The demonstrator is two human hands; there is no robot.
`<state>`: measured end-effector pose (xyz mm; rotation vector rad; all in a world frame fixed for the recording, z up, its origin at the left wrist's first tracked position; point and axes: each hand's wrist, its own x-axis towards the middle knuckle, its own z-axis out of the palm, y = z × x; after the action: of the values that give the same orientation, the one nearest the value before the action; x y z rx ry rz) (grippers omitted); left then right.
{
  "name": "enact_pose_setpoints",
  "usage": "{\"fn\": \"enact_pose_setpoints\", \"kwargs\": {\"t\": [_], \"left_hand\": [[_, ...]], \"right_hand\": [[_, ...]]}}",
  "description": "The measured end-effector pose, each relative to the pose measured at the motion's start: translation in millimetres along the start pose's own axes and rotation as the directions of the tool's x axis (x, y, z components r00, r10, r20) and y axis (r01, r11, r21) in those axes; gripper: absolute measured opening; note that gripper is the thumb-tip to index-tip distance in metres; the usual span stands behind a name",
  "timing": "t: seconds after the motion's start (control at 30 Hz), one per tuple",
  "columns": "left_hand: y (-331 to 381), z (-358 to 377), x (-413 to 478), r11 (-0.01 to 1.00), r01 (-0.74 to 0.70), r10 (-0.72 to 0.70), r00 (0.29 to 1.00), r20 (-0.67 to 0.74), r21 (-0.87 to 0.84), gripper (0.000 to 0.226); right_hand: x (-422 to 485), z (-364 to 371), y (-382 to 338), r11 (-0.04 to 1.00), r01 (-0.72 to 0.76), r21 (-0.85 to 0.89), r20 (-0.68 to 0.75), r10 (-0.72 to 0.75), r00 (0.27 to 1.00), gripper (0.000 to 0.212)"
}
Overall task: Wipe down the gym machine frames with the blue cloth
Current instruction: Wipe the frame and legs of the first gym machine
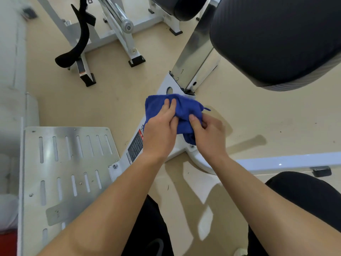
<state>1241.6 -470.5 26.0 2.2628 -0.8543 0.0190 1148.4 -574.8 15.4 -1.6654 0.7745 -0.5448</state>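
Observation:
A bunched blue cloth (186, 108) lies on the white frame beam (171, 84) of a gym machine, low near the floor at centre. My left hand (160, 130) lies over the cloth's left side, fingers on top and thumb tucked into a fold, holding it. My right hand (208, 132) pinches the cloth's right part between thumb and curled fingers. A red and black warning sticker (135, 146) shows on the beam just left of my left wrist. The beam under the cloth is hidden.
A slotted metal footplate (68, 163) sits at lower left. A large black seat pad (276, 37) overhangs the upper right, on a chrome post (193, 50). A white floor tube (287, 161) runs right. Another white machine with a chrome bar (118, 15) stands behind. My dark-trousered knees are below.

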Motion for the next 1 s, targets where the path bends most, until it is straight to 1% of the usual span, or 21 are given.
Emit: {"fn": "enact_pose_setpoints", "kwargs": {"t": [0.07,0.1,0.17,0.23,0.3,0.37,0.43,0.5,0.57,0.67,0.77,0.87,1.0], "left_hand": [[-9,1,-14,0.994,-0.084,0.083,0.996,0.022,0.072,0.044],[-15,2,-19,0.987,-0.117,0.115,0.993,0.03,0.11,0.043],[-26,4,-26,0.981,-0.122,0.12,0.993,0.019,0.151,0.041],[-30,5,-29,0.988,-0.08,0.082,0.997,-0.014,0.133,0.04],[-29,7,-28,0.997,-0.015,0.019,0.999,-0.05,0.08,0.041],[-23,9,-23,0.998,0.063,-0.061,0.995,-0.076,0.015,0.044],[-18,11,-17,0.993,0.114,-0.114,0.992,-0.058,0.0,0.048],[-18,11,-12,0.987,0.144,-0.144,0.99,0.012,-0.069,0.056],[-21,11,-8,0.976,0.153,-0.141,0.986,0.086,-0.153,0.067],[-23,11,3,0.982,0.147,-0.131,0.982,0.138,-0.115,0.077],[-18,11,18,0.991,0.133,-0.128,0.984,0.121,-0.032,0.077],[-22,10,24,0.997,0.072,-0.074,0.995,0.061,0.033,0.073],[-28,9,22,0.996,0.009,-0.011,1.0,0.026,0.09,0.067]], "right_hand": [[-14,-1,10,1.0,0.014,-0.021,0.012,-0.013,1.0,0.025],[-18,1,17,1.0,-0.002,-0.029,0.029,0.003,1.0,0.021],[-25,8,27,0.997,-0.072,-0.009,0.054,0.072,0.996,0.016],[-25,17,30,0.988,-0.149,0.051,0.041,0.147,0.988,0.015],[-21,27,30,0.968,-0.206,0.14,0.012,0.206,0.978,0.012],[-16,36,25,0.949,-0.204,0.24,-0.032,0.218,0.975,0.009],[-11,46,20,0.938,-0.152,0.311,-0.106,0.193,0.976,0.01],[-10,56,18,0.96,-0.077,0.269,-0.149,0.121,0.981,0.016],[-12,63,22,0.972,-0.029,0.234,-0.111,0.057,0.992,0.022],[-13,68,28,0.966,-0.023,0.256,-0.086,0.047,0.995,0.033],[-3,74,28,0.984,-0.025,0.178,-0.135,0.049,0.99,0.034],[4,84,34,0.986,-0.01,0.168,-0.198,0.044,0.979,0.036],[9,91,40,0.99,-0.044,0.137,-0.28,0.081,0.956,0.033]]}}
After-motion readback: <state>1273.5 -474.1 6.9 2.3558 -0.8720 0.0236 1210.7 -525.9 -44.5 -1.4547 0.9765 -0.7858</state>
